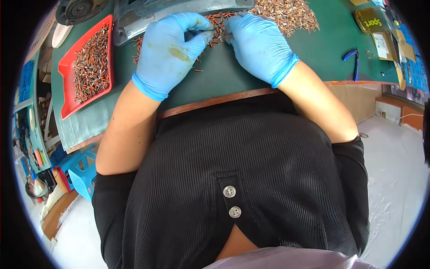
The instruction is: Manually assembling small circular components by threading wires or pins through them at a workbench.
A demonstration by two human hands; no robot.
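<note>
Both my hands wear blue gloves and meet over a scatter of small orange parts (218, 28) on the green table mat (224, 76). My left hand (170, 51) has its fingertips pinched together on a small part among them. My right hand (260, 45) is curled beside it, fingertips touching the same spot; what it holds is hidden. A larger heap of copper-coloured parts (289, 15) lies just beyond my right hand.
A red tray (67, 71) filled with small orange and metal parts sits at the left. A grey metal machine base (148, 15) stands behind my left hand. Blue-handled pliers (354, 60) and cardboard packets (374, 20) lie at the right. A blue crate (83, 172) stands on the floor.
</note>
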